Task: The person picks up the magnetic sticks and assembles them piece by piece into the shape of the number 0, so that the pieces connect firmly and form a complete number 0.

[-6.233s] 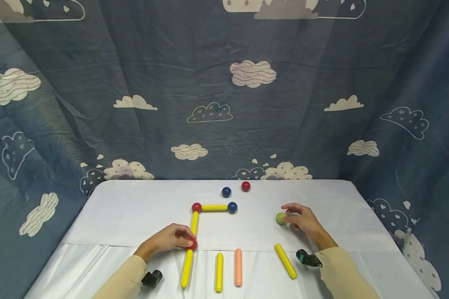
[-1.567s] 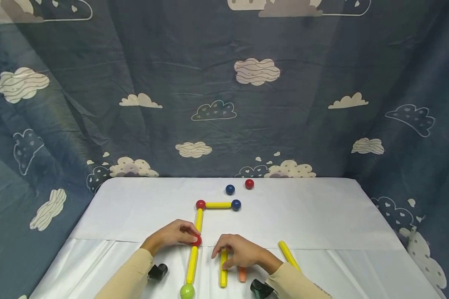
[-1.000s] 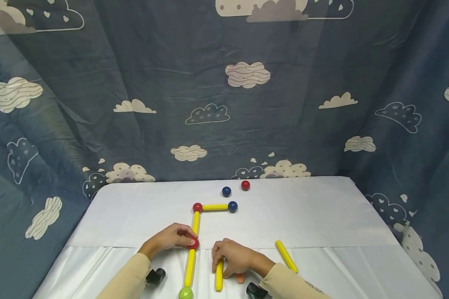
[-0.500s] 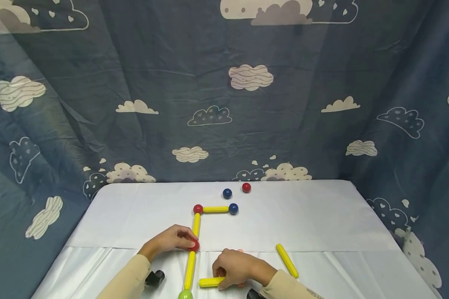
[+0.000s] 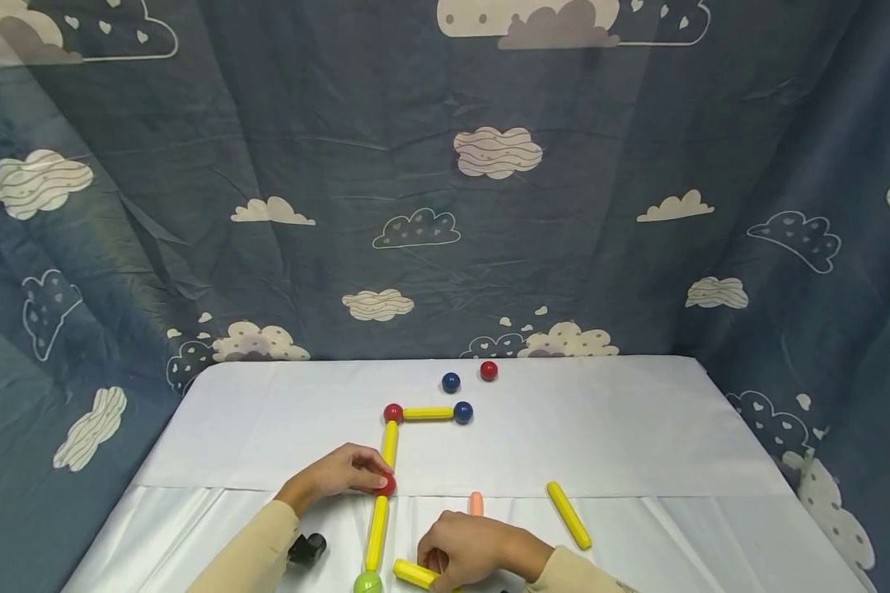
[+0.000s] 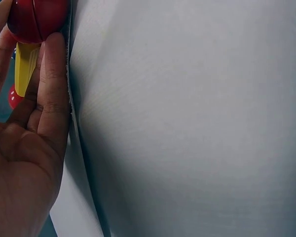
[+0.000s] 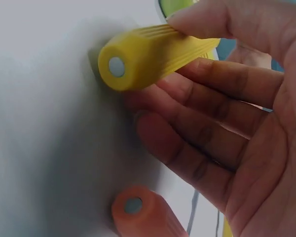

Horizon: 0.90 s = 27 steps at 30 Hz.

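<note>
My left hand point(image 5: 341, 475) pinches the red ball point(image 5: 386, 484) in the middle of a joined chain of yellow sticks and balls. From that ball one yellow stick point(image 5: 390, 445) runs up to another red ball point(image 5: 393, 413), and a second yellow stick point(image 5: 377, 534) runs down to a green ball point(image 5: 367, 583). My right hand point(image 5: 463, 545) grips a loose yellow stick point(image 7: 148, 54) between thumb and fingers, its near end showing a round metal disc. In the head view the stick lies slanted, its left end close to the green ball but apart from it.
An orange stick point(image 5: 476, 503) lies partly hidden behind my right hand. Another yellow stick point(image 5: 569, 515) lies to the right. At the chain's top, a yellow stick point(image 5: 428, 413) joins a blue ball point(image 5: 463, 413). A loose blue ball point(image 5: 451, 383) and red ball point(image 5: 489, 371) sit farther back.
The green ball went from the right side to the chain's lower end. My right hand then took hold of the upright-lying yellow stick, turned it sideways and drew it nearer. My left hand stayed.
</note>
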Each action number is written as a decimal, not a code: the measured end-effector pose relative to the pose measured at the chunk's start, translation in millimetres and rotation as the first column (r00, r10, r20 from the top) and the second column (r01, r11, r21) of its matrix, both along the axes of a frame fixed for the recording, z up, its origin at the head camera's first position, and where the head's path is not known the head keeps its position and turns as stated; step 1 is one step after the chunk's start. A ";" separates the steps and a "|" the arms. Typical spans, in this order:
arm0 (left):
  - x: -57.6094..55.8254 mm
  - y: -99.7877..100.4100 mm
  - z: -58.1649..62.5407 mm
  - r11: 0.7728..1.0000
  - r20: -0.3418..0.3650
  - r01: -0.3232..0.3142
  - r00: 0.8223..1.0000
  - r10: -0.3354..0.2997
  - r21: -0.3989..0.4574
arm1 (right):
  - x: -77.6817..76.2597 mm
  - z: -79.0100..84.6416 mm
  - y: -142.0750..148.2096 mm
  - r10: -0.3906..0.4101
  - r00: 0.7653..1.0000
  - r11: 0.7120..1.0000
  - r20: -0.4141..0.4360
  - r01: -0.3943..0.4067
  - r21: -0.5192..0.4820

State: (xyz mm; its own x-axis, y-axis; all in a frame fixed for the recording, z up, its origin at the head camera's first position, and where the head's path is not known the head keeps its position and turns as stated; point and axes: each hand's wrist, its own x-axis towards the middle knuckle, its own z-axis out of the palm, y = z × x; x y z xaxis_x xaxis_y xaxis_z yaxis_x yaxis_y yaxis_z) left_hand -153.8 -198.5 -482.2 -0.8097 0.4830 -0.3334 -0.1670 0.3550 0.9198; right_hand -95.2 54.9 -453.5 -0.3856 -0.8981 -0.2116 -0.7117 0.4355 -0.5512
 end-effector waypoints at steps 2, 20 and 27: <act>0.4 -0.2 -0.2 1.000 -0.002 0.001 1.000 -0.001 0.003 | 0.4 -0.8 -0.7 0.017 1.000 1.000 -0.006 -0.017 -0.014; -4.7 -2.9 -4.5 1.000 0.000 0.004 1.000 -0.004 -0.004 | 0.9 -5.2 -12.5 0.100 0.994 0.994 0.036 -0.097 -0.058; -4.3 -2.5 -5.8 1.000 0.008 0.001 1.000 -0.001 0.003 | 2.1 -5.6 -12.6 0.087 0.995 0.995 0.045 -0.085 -0.044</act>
